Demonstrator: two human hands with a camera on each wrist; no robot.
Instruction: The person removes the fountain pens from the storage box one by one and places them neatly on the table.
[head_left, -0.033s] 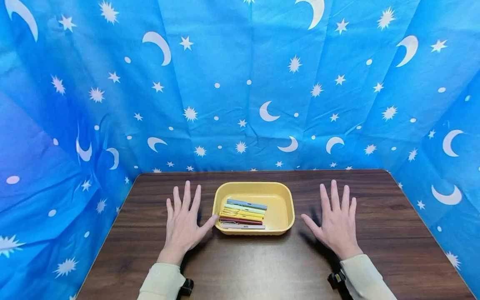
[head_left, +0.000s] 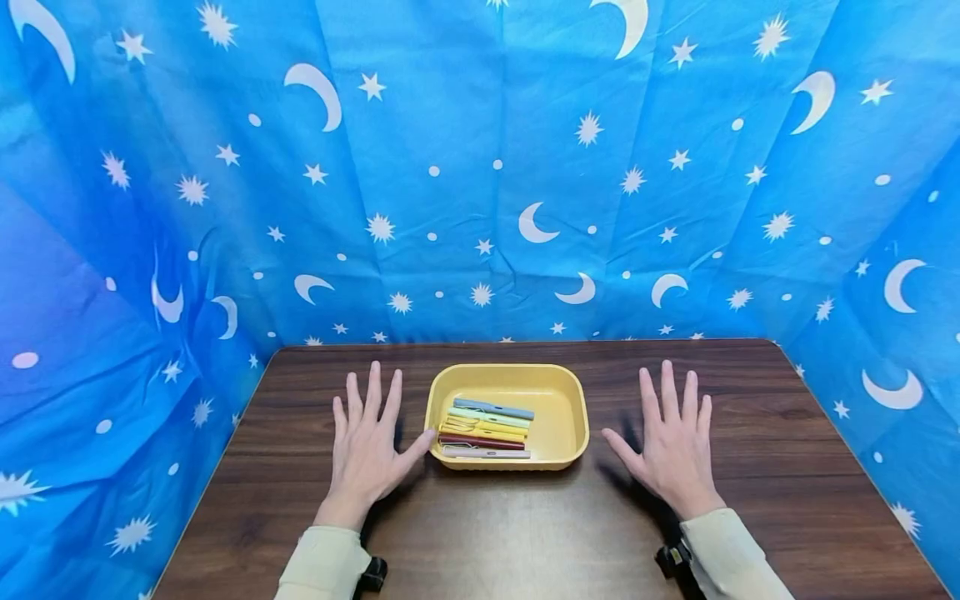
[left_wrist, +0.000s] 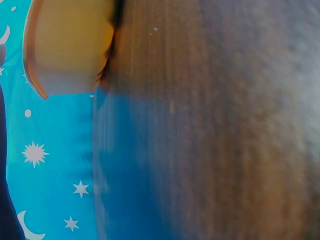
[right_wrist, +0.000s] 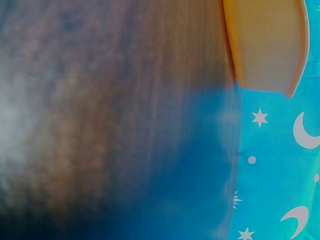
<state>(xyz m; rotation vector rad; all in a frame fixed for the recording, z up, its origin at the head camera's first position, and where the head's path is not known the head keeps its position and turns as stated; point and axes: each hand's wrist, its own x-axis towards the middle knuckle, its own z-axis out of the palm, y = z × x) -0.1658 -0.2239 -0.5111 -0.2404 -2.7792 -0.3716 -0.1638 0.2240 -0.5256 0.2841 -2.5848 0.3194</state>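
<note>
In the head view a yellow tray (head_left: 558,417) stands on the table between the two hands. Several pens lie side by side in its left part: a grey-blue pen (head_left: 493,408), a mint green pen (head_left: 491,417), yellow pens (head_left: 495,431), a dark red pen (head_left: 483,442) and a pale pen (head_left: 487,454). To the left is the left hand (head_left: 367,454), fingers spread and straight; its thumb tip overlaps the tray's rim, and whether it touches cannot be told. The right hand (head_left: 675,454) is spread likewise, its thumb apart from the tray's right side. Neither hand holds anything.
Dark wood-grain table (head_left: 510,542) lies under everything. A blue cloth (head_left: 465,100) with white moons and stars hangs behind it and along both sides. Each wrist carries a black strapped device, such as the right wrist camera (head_left: 670,560). Both wrist views show the tray's outer wall.
</note>
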